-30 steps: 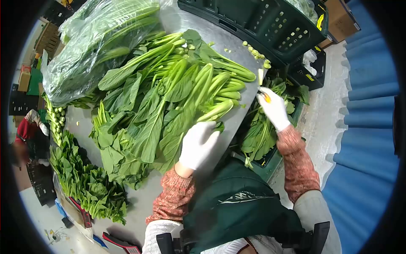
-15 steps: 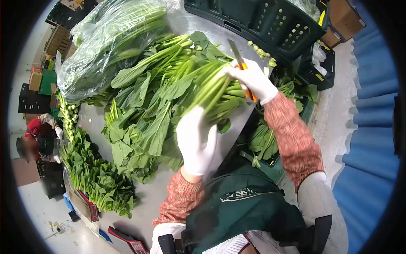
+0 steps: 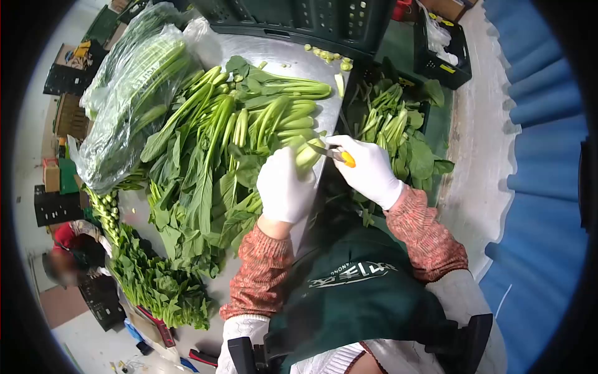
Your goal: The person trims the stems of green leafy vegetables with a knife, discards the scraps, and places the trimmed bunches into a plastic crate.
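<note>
My left hand [image 3: 281,187], in a white glove, is wrapped round leafy green stalks [image 3: 304,156] with their pale cut ends toward the right. In my white-gloved right hand [image 3: 369,169] is a knife [image 3: 326,151] with an orange-yellow handle, its blade right at the stalk ends. Both hands are close together over the table's right edge. Just beyond them lies a loose heap of leafy greens [image 3: 215,134] on the metal table [image 3: 249,48], stems mostly toward the far right.
Bagged greens [image 3: 140,93] lie at the far left, with a row of bunched greens [image 3: 159,280] nearer. A dark green crate [image 3: 293,19] stands at the back. Leafy trimmings [image 3: 398,131] sit low on the right. Across the table is another person [image 3: 78,246].
My right hand has come down and nearer my left, and the knife blade has swung from pointing up to the stalk ends. My left hand now grips the stalks. The view has shifted.
</note>
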The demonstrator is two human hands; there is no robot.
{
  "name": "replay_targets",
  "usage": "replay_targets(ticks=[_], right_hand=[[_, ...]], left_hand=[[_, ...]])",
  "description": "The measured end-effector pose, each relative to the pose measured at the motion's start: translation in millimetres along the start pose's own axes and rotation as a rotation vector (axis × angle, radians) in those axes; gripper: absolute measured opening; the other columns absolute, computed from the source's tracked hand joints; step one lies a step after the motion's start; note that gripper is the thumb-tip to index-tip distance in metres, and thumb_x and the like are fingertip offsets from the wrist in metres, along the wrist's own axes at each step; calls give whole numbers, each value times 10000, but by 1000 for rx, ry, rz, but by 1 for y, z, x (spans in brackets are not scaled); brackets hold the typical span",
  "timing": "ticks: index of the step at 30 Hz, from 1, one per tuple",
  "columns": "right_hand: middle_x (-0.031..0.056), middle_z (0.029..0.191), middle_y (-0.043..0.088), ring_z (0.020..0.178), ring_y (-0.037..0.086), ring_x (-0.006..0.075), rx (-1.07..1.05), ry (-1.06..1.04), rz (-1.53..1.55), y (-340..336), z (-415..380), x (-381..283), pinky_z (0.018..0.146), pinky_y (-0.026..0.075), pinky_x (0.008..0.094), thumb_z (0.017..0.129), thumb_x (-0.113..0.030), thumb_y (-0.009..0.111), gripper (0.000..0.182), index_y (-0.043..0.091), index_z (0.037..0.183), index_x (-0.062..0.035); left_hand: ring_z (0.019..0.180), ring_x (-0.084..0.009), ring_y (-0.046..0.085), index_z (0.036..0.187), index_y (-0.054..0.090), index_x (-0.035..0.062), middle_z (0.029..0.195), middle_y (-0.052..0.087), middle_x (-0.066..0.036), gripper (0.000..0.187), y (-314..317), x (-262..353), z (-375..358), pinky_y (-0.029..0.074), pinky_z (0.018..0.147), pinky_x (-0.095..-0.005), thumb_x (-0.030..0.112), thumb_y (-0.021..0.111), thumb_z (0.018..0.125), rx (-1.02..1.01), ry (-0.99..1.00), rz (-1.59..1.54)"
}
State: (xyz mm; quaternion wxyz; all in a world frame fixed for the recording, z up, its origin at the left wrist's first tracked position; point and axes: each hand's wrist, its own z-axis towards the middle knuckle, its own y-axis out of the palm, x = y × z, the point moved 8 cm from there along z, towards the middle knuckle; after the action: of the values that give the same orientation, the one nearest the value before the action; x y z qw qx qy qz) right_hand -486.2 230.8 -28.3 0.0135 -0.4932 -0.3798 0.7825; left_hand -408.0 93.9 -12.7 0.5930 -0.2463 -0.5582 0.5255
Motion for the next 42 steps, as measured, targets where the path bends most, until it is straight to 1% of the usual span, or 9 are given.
replay_targets(ticks=[8, 13, 21, 26, 30, 34, 37, 40, 42], right_hand=[[226, 791, 659, 722, 646, 402, -35, 249, 123, 27, -14, 48, 651, 524, 461, 865, -189, 621, 287, 637, 1132, -87], [30, 703, 635, 523, 564, 94, -180, 646, 581, 37, -36, 92, 534, 474, 275, 929, -208, 626, 252, 649, 1079, -7], [72, 878, 680, 783, 593, 99, -200, 247, 646, 15, 5, -1, 720, 497, 264, 819, -164, 762, 364, 656, 1120, 12], [12, 921, 674, 745, 556, 38, -449, 226, 770, 14, 0, -10, 678, 466, 223, 840, -100, 708, 383, 635, 1201, 8], [-40, 805, 634, 726, 535, 32, -604, 331, 860, 1, 3, -9, 696, 456, 206, 854, -74, 647, 332, 669, 1181, -20], [20, 883, 647, 786, 568, 67, -774, 124, 950, 7, 7, -41, 729, 471, 230, 794, -116, 753, 748, 401, 1444, 3], [69, 1030, 694, 914, 606, 95, -862, -179, 738, 16, 10, -60, 832, 502, 276, 779, -30, 760, 523, 581, 1268, 17], [44, 965, 693, 860, 608, 78, -811, 153, 936, 16, 8, -47, 785, 505, 254, 793, -40, 759, 361, 633, 1125, 26], [11, 872, 671, 762, 585, 69, -670, 223, 931, 16, 10, -34, 693, 486, 239, 818, -82, 753, 254, 647, 1021, 28]], left_hand=[[749, -364, 650, 1040, 585, 25, 819, 641, -206, 330, -1, 8, -4, 524, 677, -378, 119, 700, 746, -102, -87, -227], [802, -399, 644, 1036, 580, 44, 855, 655, -218, 341, 5, -7, 1, 524, 702, -432, 168, 715, 749, -242, -189, -356], [941, -345, 670, 1214, 531, -17, 1009, 665, -228, 710, 17, -11, 3, 527, 792, -403, 346, 849, 693, -482, -231, -535], [778, -167, 600, 1096, 576, -21, 908, 656, -99, 511, 28, -15, -7, 508, 744, -306, 226, 836, 731, -724, -174, -783], [776, -64, 563, 1063, 605, 36, 874, 594, 22, 306, 14, -8, -23, 475, 682, -210, 98, 754, 803, -1089, -430, -1112], [617, -89, 569, 1002, 619, 25, 793, 621, -16, 273, 5, 10, -22, 463, 552, -234, 51, 734, 756, -1203, -302, -1253], [687, -113, 606, 1133, 605, 12, 931, 653, -73, 366, 4, 21, -24, 499, 610, -251, 53, 725, 790, -1311, -267, -1283], [860, -95, 608, 1217, 579, 30, 1011, 669, -68, 404, 5, 18, -28, 501, 776, -262, 92, 716, 843, -1339, -375, -1353], [846, -112, 611, 1216, 582, 25, 1015, 669, -62, 385, 6, 15, -17, 502, 785, -277, 126, 707, 866, -1078, -237, -1232]])
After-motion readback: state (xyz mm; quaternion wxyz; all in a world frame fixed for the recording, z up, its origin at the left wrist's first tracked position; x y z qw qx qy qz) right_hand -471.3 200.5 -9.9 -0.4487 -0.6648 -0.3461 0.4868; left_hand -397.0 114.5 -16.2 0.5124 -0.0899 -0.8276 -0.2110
